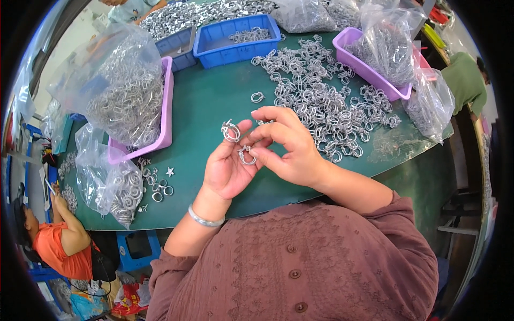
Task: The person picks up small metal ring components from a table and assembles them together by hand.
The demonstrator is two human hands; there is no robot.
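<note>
My left hand (pixel 227 168) is raised palm-up over the green table (pixel 214 101) and pinches a small silver ring (pixel 231 131) between thumb and fingertips. My right hand (pixel 286 144) meets it from the right. Its fingers grip a second silver ring (pixel 246 155) pressed against the left palm. A big loose heap of the same silver rings (pixel 316 96) lies on the table just beyond my right hand. One lone ring (pixel 257 97) sits apart from the heap.
A pink tray (pixel 166 107) on the left carries a clear bag of rings (pixel 120 85); another bag (pixel 107 184) lies nearer. Blue bins (pixel 235 35) stand at the back. A purple tray (pixel 369 67) with bagged rings is at right. Several finished rings (pixel 158 184) lie left. A person in orange (pixel 59 241) sits lower left.
</note>
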